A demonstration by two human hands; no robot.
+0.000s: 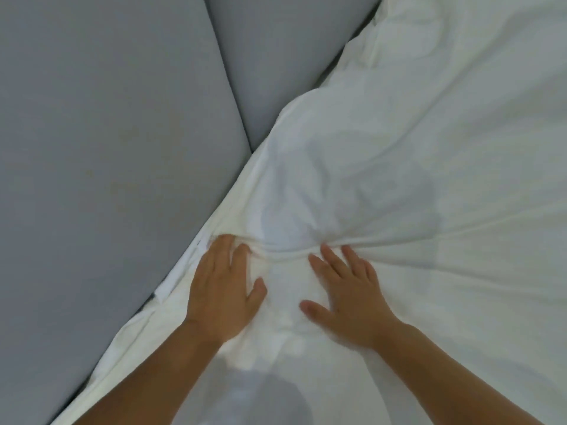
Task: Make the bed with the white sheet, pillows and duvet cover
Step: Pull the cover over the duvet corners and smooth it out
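At bed edge by the grey headboard [107, 148], left hand [224, 289] & right hand [346, 299] press flat, fingers spread, on white sheet [429, 148]: soft, light, bunches easily, prob best gripped at hem.

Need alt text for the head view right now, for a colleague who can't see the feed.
Two bare hands press flat on wrinkled white bedding, the left hand at its edge beside a grey padded panel, the right hand spread further in. Creases gather just past the fingertips, and a second grey panel meets the first at a seam above.
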